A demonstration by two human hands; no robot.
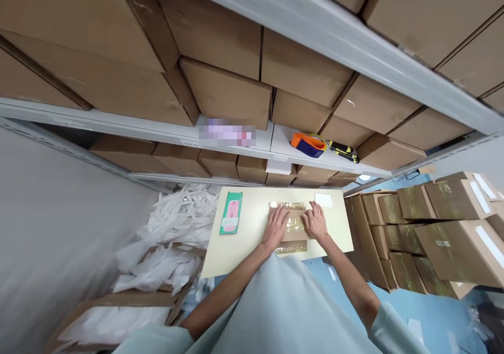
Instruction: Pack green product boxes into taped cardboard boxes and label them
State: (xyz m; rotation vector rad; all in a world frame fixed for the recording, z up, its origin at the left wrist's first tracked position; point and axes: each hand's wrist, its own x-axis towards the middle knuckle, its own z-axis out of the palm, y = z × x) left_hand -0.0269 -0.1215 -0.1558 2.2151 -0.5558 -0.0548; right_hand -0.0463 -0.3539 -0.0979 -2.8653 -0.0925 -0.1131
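A cardboard box (296,234) with strips of shiny yellowish tape lies on the pale yellow table (252,243), close to my body. My left hand (276,225) rests on its left side, fingers stretched out. On the box's right edge lies my right hand (315,220), its fingers spread and extended as well. Neither hand is wrapped around anything. A green box with a pink picture (231,213) sits at the table's left. Near the far right corner lies a white label or slip of paper (323,200).
Ahead, a metal shelf (255,154) holds cardboard boxes, an orange and dark blue tape dispenser (308,144) and a black and yellow cutter (343,151). Taped cartons (409,207) are stacked at the right. White packing material (181,215) is heaped at the left, by a wall.
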